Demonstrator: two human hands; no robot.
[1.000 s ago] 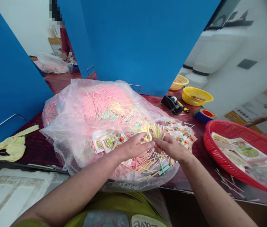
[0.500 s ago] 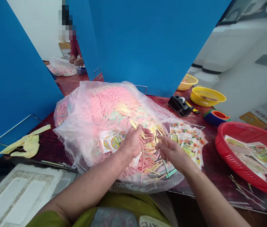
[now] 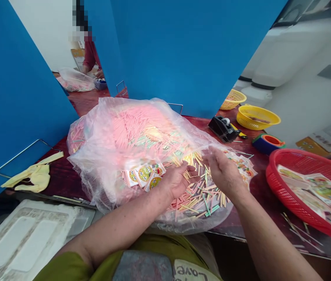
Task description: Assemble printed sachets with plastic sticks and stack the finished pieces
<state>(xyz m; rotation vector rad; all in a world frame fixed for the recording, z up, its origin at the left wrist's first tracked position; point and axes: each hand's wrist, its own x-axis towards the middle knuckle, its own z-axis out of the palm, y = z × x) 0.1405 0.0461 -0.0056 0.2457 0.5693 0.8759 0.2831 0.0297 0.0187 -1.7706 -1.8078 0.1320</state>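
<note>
A large clear plastic bag point(image 3: 95, 164) lies open before me, full of thin pastel sticks point(image 3: 133, 121), mostly pink with some yellow and green. My left hand point(image 3: 178, 181), palm up with fingers curled, holds a few yellow sticks point(image 3: 180, 162) over the loose pile. To its right, my right hand point(image 3: 222, 169) is at the bag's upper edge, its fingertips closed on the film; they are partly hidden. Printed packets point(image 3: 145, 173) with a green cartoon face lie in the bag left of my left hand. More packets point(image 3: 243, 164) are partly covered behind my right hand.
A red basket point(image 3: 273, 175) with printed packets stands at right. Behind it are a tape roll point(image 3: 267, 142), a black tape dispenser point(image 3: 224, 128) and yellow baskets point(image 3: 257, 117). Blue panels point(image 3: 168, 50) rise behind the bag. Yellow gloves point(image 3: 36, 175) lie left. Another person's sleeve point(image 3: 91, 54) shows beyond.
My right hand has moved up and right from the stick pile to the bag's edge. My left hand has shifted slightly down and right, still holding yellow sticks, uncovering more of the packets.
</note>
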